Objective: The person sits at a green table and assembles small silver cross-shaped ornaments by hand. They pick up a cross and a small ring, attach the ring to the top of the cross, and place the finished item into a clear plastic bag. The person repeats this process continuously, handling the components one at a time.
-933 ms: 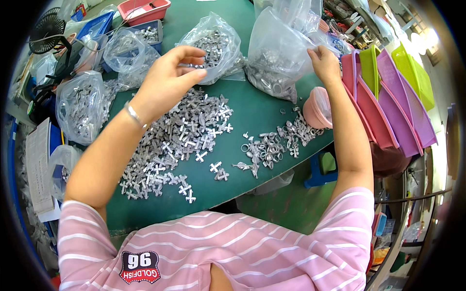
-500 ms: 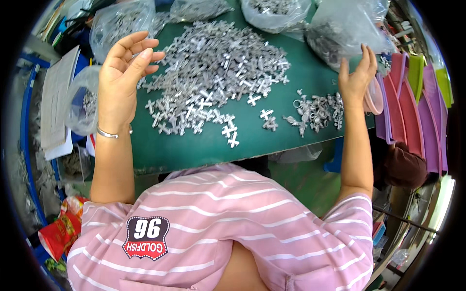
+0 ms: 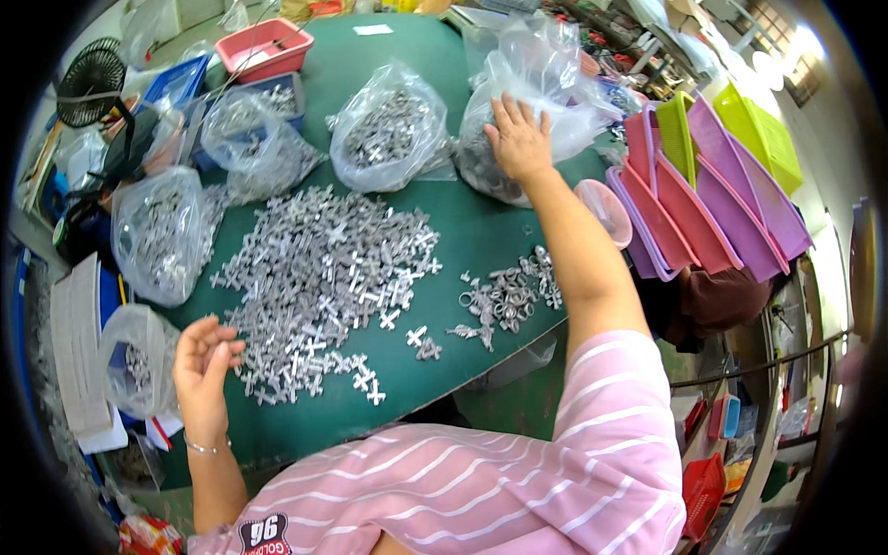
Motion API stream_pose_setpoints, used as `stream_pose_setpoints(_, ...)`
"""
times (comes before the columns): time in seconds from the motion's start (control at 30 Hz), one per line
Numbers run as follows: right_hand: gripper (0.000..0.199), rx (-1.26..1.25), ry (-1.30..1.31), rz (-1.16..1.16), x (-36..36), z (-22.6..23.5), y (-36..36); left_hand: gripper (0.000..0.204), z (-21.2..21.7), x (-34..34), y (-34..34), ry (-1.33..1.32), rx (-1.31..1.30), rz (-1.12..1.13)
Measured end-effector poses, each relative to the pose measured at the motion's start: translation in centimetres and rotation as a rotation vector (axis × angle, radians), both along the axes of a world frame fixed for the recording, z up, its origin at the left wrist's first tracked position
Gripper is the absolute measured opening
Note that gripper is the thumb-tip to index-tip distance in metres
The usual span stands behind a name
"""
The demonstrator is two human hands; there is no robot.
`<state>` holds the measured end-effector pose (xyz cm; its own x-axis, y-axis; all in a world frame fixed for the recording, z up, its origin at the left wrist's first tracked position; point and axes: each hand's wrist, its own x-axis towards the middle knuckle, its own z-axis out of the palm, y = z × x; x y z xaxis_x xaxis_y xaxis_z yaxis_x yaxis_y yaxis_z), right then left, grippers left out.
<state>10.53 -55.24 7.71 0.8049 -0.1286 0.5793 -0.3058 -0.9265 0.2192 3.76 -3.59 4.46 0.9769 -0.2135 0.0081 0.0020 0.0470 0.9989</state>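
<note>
My right hand reaches to the far right, its fingers spread against a clear plastic bag with dark grey parts in its bottom. It grips nothing that I can see. My left hand, loosely curled with the fingers apart, is raised by the left edge of a big heap of grey metal cross-shaped pieces. Nothing shows in it. A smaller pile of grey pieces, some ring-shaped, lies right of the heap. Between the two lie a few loose crosses.
More open bags of grey parts, one behind the heap and another at left, stand on the green table. A pink tub is at the back. Stacked coloured baskets flank the right side, with a small pink container beside them.
My right hand has moved forward and onto the plastic bag. The left hand stays raised and empty beside the heap. The view has tilted up, showing more of the table's far side.
</note>
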Motion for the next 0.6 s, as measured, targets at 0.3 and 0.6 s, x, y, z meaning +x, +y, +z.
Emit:
stream_pose_setpoints(0.3,0.051,0.286,0.051,-0.197,3.0,-0.2,-1.6,0.030,-0.7,-0.5,-0.4,0.044,-0.070,-0.050)
stream_pose_setpoints(0.6,0.019,0.441,-0.303,0.559,-4.9,-1.2,9.4,0.030,-1.2,-1.7,1.4,0.039,0.033,-0.018)
